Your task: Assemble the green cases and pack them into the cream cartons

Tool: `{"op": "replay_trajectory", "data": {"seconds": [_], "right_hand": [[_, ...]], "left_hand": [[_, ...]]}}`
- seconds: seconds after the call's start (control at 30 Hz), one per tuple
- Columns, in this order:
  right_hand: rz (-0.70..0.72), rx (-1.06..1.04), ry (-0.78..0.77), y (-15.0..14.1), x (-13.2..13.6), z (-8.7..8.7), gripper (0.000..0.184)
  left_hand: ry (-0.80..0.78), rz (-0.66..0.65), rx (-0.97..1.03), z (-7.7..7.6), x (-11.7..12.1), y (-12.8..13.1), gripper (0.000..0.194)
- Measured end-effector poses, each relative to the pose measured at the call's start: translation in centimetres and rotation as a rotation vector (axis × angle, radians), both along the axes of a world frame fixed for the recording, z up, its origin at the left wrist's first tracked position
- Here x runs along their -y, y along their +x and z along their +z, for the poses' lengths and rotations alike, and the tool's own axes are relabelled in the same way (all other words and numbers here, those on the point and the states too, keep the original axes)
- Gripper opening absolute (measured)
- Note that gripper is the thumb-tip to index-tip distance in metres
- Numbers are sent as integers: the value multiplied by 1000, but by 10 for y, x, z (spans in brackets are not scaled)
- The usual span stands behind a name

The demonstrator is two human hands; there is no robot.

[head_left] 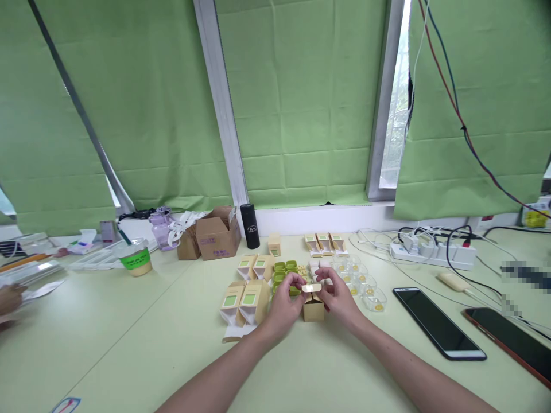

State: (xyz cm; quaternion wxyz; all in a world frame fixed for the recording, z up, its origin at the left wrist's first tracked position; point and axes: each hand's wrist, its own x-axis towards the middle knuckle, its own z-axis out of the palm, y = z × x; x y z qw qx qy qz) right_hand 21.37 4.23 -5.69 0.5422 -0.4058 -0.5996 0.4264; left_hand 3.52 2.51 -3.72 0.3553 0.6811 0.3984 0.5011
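A small kraft cardboard box [314,312] stands on the table with its top flap raised and a dark opening facing me. My left hand [286,299] pinches the left side of the flap. On the right side, the thumb and bent fingers of my right hand [340,297] close on the same box. Left of my left hand stand several larger kraft boxes [256,298] with green windows. Green plastic cups [279,267] sit just behind that hand, partly hidden by it. Clear plastic cups with yellow centres [374,299] lie beyond my right hand.
Three kraft boxes [325,244] stand at the back, near a black cylinder [250,226] and a brown carton [218,235]. Two phones [439,322], a power strip [460,258] and loose cables lie right. A drink cup [136,263] and another person's hand [11,298] are left.
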Motion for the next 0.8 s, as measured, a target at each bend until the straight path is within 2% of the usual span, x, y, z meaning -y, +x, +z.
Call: {"op": "replay_trajectory", "data": {"seconds": [0.17, 0.3, 0.43, 0.57, 0.8], "right_hand": [[7, -26, 162, 8, 6, 12, 23], [24, 118, 350, 12, 12, 21, 20], [45, 239, 433, 13, 14, 20, 12], [23, 307, 491, 15, 15, 18, 7], [16, 408, 585, 18, 17, 20, 5]], "left_hand": [[13, 5, 23, -2, -2, 0, 12], [13, 10, 17, -2, -3, 0, 13], [21, -9, 15, 4, -1, -3, 11], [148, -14, -53, 13, 4, -10, 12], [363, -23, -314, 27, 15, -18, 8]]}}
